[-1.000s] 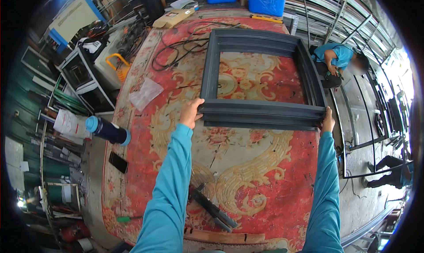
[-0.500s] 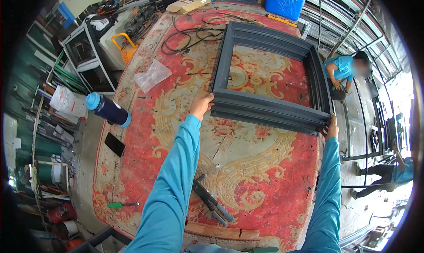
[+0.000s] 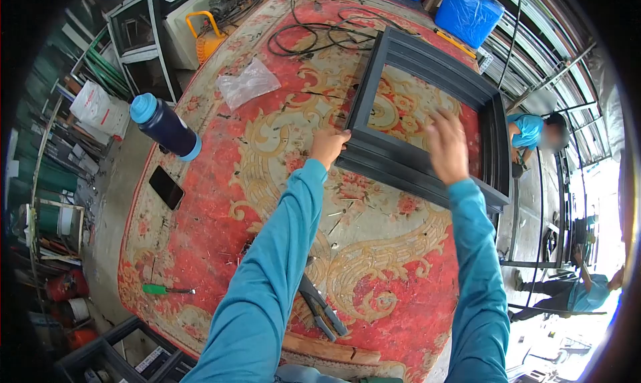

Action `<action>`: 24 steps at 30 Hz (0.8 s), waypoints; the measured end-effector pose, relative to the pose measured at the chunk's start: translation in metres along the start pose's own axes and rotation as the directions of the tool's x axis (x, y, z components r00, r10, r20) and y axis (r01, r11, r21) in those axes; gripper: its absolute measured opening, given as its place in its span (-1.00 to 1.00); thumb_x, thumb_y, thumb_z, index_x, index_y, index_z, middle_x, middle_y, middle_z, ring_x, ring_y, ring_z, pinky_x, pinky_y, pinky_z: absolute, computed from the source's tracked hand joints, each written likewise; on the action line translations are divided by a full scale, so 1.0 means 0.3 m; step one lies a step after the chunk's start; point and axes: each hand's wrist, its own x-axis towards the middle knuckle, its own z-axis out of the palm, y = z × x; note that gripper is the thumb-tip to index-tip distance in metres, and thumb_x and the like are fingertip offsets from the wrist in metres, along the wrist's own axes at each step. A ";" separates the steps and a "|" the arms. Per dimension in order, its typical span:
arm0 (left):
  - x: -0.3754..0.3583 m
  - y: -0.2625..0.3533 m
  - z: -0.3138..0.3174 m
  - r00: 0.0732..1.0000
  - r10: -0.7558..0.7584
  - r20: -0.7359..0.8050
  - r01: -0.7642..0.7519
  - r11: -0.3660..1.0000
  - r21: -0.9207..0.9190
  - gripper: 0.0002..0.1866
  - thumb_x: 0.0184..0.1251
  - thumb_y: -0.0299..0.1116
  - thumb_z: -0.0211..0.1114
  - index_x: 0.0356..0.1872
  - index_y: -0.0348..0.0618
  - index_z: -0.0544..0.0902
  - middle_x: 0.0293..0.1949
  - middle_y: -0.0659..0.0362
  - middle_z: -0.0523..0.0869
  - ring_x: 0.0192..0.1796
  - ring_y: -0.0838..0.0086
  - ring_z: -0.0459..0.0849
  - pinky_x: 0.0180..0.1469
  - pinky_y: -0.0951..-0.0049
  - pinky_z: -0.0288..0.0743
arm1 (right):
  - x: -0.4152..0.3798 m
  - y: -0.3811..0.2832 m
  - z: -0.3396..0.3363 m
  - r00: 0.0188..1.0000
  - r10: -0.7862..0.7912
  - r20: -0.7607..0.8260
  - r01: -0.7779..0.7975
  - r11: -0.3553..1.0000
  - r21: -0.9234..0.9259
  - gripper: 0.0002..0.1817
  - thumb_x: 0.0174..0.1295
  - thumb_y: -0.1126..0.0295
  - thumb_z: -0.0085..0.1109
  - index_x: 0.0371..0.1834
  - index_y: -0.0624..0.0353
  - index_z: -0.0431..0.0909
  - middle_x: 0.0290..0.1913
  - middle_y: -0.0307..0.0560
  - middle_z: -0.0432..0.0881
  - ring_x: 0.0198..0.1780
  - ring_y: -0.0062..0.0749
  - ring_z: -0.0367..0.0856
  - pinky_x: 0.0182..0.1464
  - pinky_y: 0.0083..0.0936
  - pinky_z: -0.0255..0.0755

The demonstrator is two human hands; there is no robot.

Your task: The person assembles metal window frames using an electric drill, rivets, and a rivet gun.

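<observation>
A dark grey metal window frame [image 3: 407, 158] lies on the patterned red carpet covering the table. At its near left corner, my left hand [image 3: 329, 147] is closed with the fingers on the frame's edge. My right hand [image 3: 449, 148] hovers above the near rail, apart from the frame's right corner. Its fingers are stretched out and somewhat blurred, and nothing shows in them. Nearer to me, partly behind my left sleeve, lies a pair of long-handled pliers or cutters [image 3: 320, 309].
On the left are a blue bottle [image 3: 168, 128], a phone [image 3: 165, 188], a green-handled screwdriver [image 3: 167, 289] and a plastic bag [image 3: 248, 84]. Black cable [image 3: 294, 41] loops near the far edge. One person [image 3: 531, 132] is beyond the frame; another [image 3: 581, 293] stands farther right.
My right hand has let go of the frame's near right corner and moved left and up over the rail. My left hand keeps its hold. The view has shifted, and the frame appears slightly turned.
</observation>
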 end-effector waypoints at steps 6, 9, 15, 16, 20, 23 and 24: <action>0.048 -0.067 0.001 0.999 0.046 -0.017 -0.044 0.994 0.100 -0.67 0.28 -0.21 0.36 -0.28 -0.38 0.68 -0.32 0.09 0.70 -0.28 0.41 0.65 -0.24 0.41 0.46 | 0.370 -0.269 0.240 0.950 -0.307 -0.054 0.312 0.940 0.136 -0.56 0.37 0.15 0.00 0.16 0.24 0.46 0.20 0.13 0.44 0.24 0.12 0.39 0.26 -0.08 0.24; 0.062 -0.093 0.006 0.996 0.073 -0.052 -0.059 0.972 0.229 -0.59 0.30 -0.04 0.28 -0.26 -0.27 0.72 -0.29 -0.06 0.74 -0.20 0.08 0.69 -0.07 0.14 0.47 | 0.421 -0.328 0.329 0.929 -0.346 -0.128 0.362 0.923 0.132 -0.51 0.41 0.08 -0.06 0.21 0.23 0.42 0.25 0.11 0.41 0.29 0.11 0.34 0.31 0.02 0.16; 0.121 -0.155 0.007 0.999 0.040 -0.007 -0.036 0.954 0.298 -0.56 0.27 0.01 0.27 -0.18 -0.22 0.73 -0.19 -0.14 0.74 -0.03 -0.09 0.66 0.01 0.08 0.47 | 0.256 -0.221 0.620 0.955 -0.038 0.293 0.082 0.987 -0.141 -0.39 0.46 -0.09 -0.29 0.31 0.14 0.38 0.38 0.06 0.34 0.47 0.00 0.16 0.42 0.36 -0.14; 0.135 -0.159 0.012 0.997 0.075 -0.024 -0.068 0.974 0.218 -0.61 0.28 -0.10 0.31 -0.27 -0.33 0.71 -0.33 -0.05 0.72 -0.21 0.14 0.65 -0.14 0.21 0.45 | 0.275 -0.220 0.592 0.896 -0.011 0.444 0.066 0.992 -0.109 -0.37 0.47 -0.12 -0.33 0.33 0.12 0.37 0.40 0.05 0.32 0.49 -0.02 0.13 0.43 0.40 -0.19; 0.129 -0.117 -0.011 0.998 0.030 0.052 -0.045 0.948 0.315 -0.54 0.27 0.03 0.27 -0.20 -0.24 0.74 -0.18 -0.19 0.73 -0.04 -0.10 0.67 0.02 0.08 0.48 | 0.373 -0.147 0.603 0.894 0.021 0.448 -0.077 0.991 0.109 -0.47 0.49 -0.01 -0.28 0.25 0.11 0.43 0.33 0.03 0.38 0.41 -0.04 0.26 0.34 0.38 0.02; 0.078 -0.072 -0.011 1.000 0.025 0.005 -0.025 0.942 0.335 -0.54 0.26 0.04 0.27 -0.22 -0.23 0.75 -0.19 -0.19 0.73 -0.04 -0.09 0.67 0.01 0.08 0.48 | 0.505 -0.180 0.509 0.959 -0.188 0.214 0.177 0.982 0.068 -0.55 0.47 0.08 -0.18 0.23 0.11 0.45 0.28 0.02 0.42 0.35 -0.04 0.32 0.30 0.34 0.09; 0.070 -0.072 -0.012 1.000 0.015 0.006 -0.017 0.943 0.333 -0.54 0.26 0.04 0.27 -0.22 -0.23 0.75 -0.19 -0.19 0.73 -0.04 -0.09 0.67 0.01 0.08 0.48 | 0.506 -0.215 0.491 0.957 -0.183 0.223 0.172 0.983 0.069 -0.55 0.47 0.08 -0.18 0.23 0.11 0.45 0.28 0.02 0.42 0.35 -0.04 0.32 0.30 0.34 0.09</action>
